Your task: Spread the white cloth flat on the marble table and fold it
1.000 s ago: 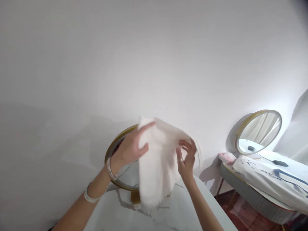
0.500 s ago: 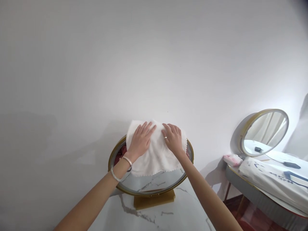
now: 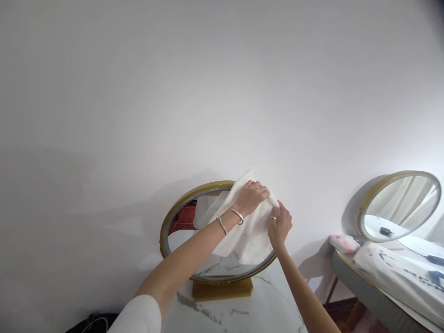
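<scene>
An oval mirror (image 3: 189, 245) with a gold frame stands tilted on a gold base (image 3: 222, 290). Over the right part of its glass hangs a white cloth (image 3: 244, 238) with a scalloped edge. My left hand (image 3: 252, 196) reaches across to the upper right and grips the cloth near the top rim, fingers curled. At the right rim, my right hand (image 3: 280, 226) has its thumb in front and its fingers round the edge, closed on the cloth. The cloth hides the glass behind it, and a reflection of it shows to its left.
The mirror stands on a white marbled tabletop (image 3: 274, 307) against a pale wall (image 3: 208, 92). To the right, a second table (image 3: 378, 284) carries another round mirror (image 3: 398, 208), a pink-and-white packet (image 3: 344, 243) and a printed white bag (image 3: 398, 268). A dark object (image 3: 92, 323) lies low at the left.
Both hands have moved right with the cloth, uncovering the left glass. Flat on the cloth before, my left hand now curls on it, and my right hand has come to the right rim.
</scene>
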Motion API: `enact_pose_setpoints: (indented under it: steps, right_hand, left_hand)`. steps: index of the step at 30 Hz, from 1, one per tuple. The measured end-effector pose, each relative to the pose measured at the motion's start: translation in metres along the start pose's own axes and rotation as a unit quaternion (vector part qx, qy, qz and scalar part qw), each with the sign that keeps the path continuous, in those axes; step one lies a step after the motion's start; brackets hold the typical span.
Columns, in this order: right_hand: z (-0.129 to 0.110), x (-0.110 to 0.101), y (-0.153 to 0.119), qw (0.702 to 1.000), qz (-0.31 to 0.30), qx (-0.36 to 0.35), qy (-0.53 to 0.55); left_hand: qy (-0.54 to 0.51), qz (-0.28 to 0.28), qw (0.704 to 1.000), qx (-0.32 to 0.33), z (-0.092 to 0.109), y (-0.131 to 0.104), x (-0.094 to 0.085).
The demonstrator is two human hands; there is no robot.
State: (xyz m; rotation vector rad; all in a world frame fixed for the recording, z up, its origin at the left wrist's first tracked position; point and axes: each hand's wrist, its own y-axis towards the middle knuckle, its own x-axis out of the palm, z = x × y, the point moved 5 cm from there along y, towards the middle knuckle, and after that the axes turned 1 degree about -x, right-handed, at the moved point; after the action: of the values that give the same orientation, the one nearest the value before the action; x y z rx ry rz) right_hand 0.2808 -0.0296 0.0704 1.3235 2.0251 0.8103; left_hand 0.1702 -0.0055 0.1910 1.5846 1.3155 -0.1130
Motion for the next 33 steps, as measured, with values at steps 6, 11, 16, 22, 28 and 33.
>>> enact_pose_setpoints:
  steps: [6, 11, 16, 22, 28, 33]
  right_hand:
    - [-0.084, 0.026, 0.014, 0.983, 0.051, -0.177, -0.020]
    - [-0.164, 0.069, -0.010, 0.915, -0.003, -0.402, -0.044]
    - [-0.180, 0.093, -0.064, 0.791, -0.099, -0.601, -0.050]
    - [-0.153, 0.096, -0.065, 0.807, -0.134, -0.573, -0.057]
    - [-0.109, 0.059, -0.004, 0.934, -0.013, -0.349, -0.074]
    - [-0.128, 0.049, 0.012, 0.943, 0.012, -0.326, -0.064]
  left_hand:
    - [-0.116, 0.131, 0.971, -0.161, -0.068, -0.053, -0.043]
    - [-0.200, 0.251, 0.898, -0.302, -0.122, -0.168, -0.064]
    - [-0.148, 0.258, 0.853, -0.429, -0.121, -0.267, -0.041]
    - [-0.085, 0.275, 0.891, -0.352, -0.111, -0.244, -0.031]
    - [-0.068, 0.192, 0.955, -0.216, -0.093, -0.117, -0.045]
    - [-0.114, 0.195, 0.939, -0.259, -0.100, -0.107, -0.057]
